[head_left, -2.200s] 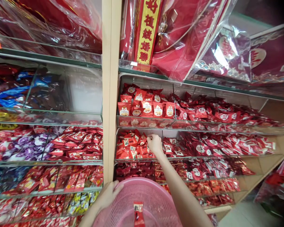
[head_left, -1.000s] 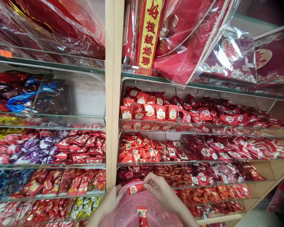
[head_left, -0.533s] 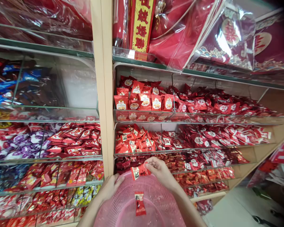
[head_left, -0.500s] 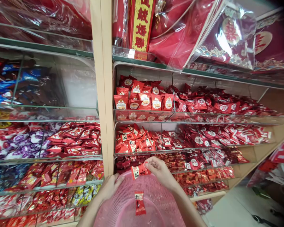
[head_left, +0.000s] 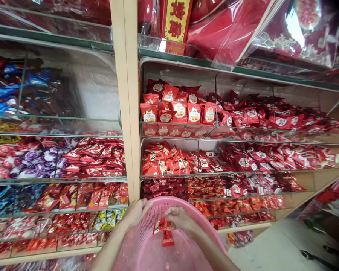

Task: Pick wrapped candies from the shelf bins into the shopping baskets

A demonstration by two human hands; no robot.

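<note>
My left hand [head_left: 136, 213] is closed on the left rim of a pink plastic basket [head_left: 192, 207] with perforated sides. Inside the basket, my right hand [head_left: 180, 219] pinches the right edge of a small red candy packet [head_left: 159, 226] with black characters on a pale patch. A second red candy packet [head_left: 168, 238] lies just below it, partly overlapped. Straight ahead, a shelf compartment holds similar red packets [head_left: 165, 162] with black characters.
Glass-fronted shelves of red packets [head_left: 250, 116] run to the right of a wooden upright [head_left: 130, 113]. To its left are purple-wrapped sweets [head_left: 46, 157] and blue-and-brown packets [head_left: 34, 81]. Red boxed goods [head_left: 176, 22] stand overhead. Pale floor [head_left: 271, 248] shows at lower right.
My right hand has carried its candy packet down from the basket's far rim to beside the other packet inside. The shelves now sit higher and slightly further right in view.
</note>
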